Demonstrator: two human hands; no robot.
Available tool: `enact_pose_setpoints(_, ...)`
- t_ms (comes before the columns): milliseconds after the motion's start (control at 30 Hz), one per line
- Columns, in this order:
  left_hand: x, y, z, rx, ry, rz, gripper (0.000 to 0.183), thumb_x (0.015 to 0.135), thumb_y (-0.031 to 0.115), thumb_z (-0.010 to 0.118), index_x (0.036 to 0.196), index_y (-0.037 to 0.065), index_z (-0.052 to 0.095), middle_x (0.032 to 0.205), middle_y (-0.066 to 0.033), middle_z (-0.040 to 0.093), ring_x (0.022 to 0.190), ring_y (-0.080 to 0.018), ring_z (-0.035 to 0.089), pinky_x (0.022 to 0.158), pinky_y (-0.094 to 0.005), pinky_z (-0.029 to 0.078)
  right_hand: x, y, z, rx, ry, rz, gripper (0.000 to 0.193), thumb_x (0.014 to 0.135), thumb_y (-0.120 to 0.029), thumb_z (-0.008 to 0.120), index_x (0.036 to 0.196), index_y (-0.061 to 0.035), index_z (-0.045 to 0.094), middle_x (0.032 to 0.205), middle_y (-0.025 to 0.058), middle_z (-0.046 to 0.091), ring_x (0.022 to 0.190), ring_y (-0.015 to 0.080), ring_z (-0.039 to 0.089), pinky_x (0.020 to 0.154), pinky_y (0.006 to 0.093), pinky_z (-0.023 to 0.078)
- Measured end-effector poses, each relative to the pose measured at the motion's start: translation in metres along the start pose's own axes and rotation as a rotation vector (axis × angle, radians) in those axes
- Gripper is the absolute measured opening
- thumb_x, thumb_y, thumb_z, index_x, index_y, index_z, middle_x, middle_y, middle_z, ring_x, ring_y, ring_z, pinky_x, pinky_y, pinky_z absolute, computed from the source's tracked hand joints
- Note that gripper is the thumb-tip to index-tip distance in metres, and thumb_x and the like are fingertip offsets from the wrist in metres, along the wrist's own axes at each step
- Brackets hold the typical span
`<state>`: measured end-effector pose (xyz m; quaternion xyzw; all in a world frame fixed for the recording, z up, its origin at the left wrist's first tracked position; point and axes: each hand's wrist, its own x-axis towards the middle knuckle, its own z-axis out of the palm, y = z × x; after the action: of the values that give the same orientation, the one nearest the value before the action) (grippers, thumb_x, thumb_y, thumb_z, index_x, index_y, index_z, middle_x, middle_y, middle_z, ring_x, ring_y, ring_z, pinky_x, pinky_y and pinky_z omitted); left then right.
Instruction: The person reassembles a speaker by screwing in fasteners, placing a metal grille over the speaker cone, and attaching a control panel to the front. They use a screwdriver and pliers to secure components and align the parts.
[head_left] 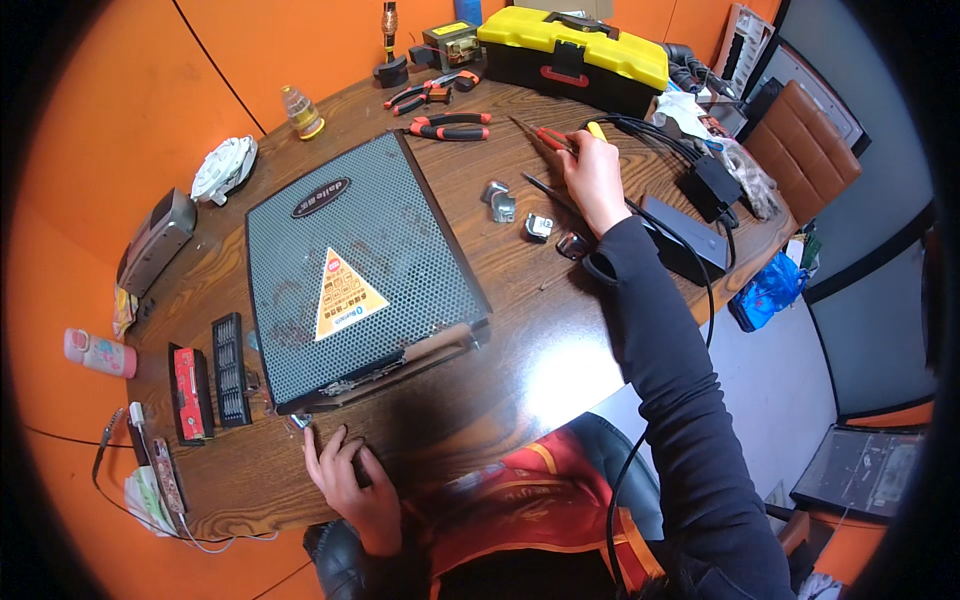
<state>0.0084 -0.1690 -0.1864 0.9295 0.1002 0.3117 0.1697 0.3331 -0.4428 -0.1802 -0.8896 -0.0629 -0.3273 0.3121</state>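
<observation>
My right hand [592, 180] reaches across the right part of the table, its fingers closed on a slim hand tool [550, 138] with a dark pointed tip and red on its handle. A bit of yellow shows by the fingers; the palm hides the rest. Below that hand lie several small metal pieces [538, 228] and a thin black pointed tool [548, 190]. My left hand [355, 485] hovers at the near table edge, fingers apart and holding nothing. Just beyond its fingertips lies a big speaker box [400, 240] with a grey mesh front facing up; its near edge looks broken.
Red-and-black pliers [450, 127] and a yellow-lidded toolbox [570, 45] sit at the back. A black power adapter [712, 188] with cables is at right, beside a dark box [685, 245]. To the left are a bit set [231, 370], a red case [188, 395] and a pink bottle [100, 353].
</observation>
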Motion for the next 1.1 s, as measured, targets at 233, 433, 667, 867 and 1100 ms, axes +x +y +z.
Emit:
enact_pose_setpoints(233, 0.001, 0.000, -0.002, -0.024, -0.031, -0.007, 0.011, 0.076, -0.003, 0.057, 0.086, 0.000, 0.060, 0.104, -0.0152, 0.059, 0.120, -0.0431, 0.043, 0.101, -0.0507, 0.031, -0.004, -0.002, -0.003, -0.190, -0.124, 0.029, 0.028, 0.074, -0.010, 0.066, 0.093, -0.0006, 0.049, 0.086, 0.0213, 0.061, 0.081, 0.0400, 0.061, 0.069, 0.0477, 0.049)
enact_pose_setpoints(433, 0.002, 0.000, -0.003, -0.043, -0.037, -0.029, 0.010, 0.075, -0.003, 0.058, 0.084, 0.000, 0.060, 0.105, -0.0151, 0.059, 0.120, -0.0441, 0.042, 0.100, -0.0516, 0.032, -0.008, -0.005, -0.003, -0.203, -0.124, -0.011, 0.034, 0.076, -0.015, 0.067, 0.100, -0.0031, 0.047, 0.089, 0.0198, 0.058, 0.082, 0.0386, 0.060, 0.069, 0.0463, 0.050)
enact_pose_setpoints(667, 0.001, -0.001, -0.002, -0.077, -0.023, -0.051, 0.012, 0.072, 0.000, 0.061, 0.084, 0.000, 0.061, 0.105, -0.0170, 0.059, 0.121, -0.0409, 0.043, 0.101, -0.0497, 0.033, -0.005, 0.000, -0.007, -0.059, -0.058, -0.179, 0.034, 0.082, -0.016, 0.059, 0.112, -0.0012, 0.053, 0.104, 0.0220, 0.058, 0.093, 0.0388, 0.058, 0.079, 0.0407, 0.048)
enact_pose_setpoints(867, -0.003, -0.006, -0.004, -0.163, 0.032, -0.063, 0.031, 0.073, 0.004, 0.065, 0.103, 0.001, 0.057, 0.106, -0.0138, 0.060, 0.121, -0.0370, 0.044, 0.104, -0.0513, 0.029, 0.004, 0.023, 0.001, 0.085, -0.172, -0.175, 0.029, 0.086, -0.013, 0.059, 0.111, 0.0003, 0.054, 0.098, 0.0169, 0.063, 0.090, 0.0253, 0.064, 0.078, 0.0317, 0.049)
enact_pose_setpoints(1100, -0.005, -0.010, -0.014, -0.348, 0.108, -0.012, 0.029, 0.074, 0.005, 0.063, 0.102, 0.001, 0.058, 0.104, -0.0126, 0.062, 0.121, -0.0347, 0.045, 0.104, -0.0508, 0.029, 0.010, 0.040, 0.008, -0.013, -0.199, -0.181, 0.027, 0.087, -0.014, 0.060, 0.109, 0.0022, 0.056, 0.096, 0.0153, 0.064, 0.087, 0.0230, 0.064, 0.077, 0.0310, 0.049)
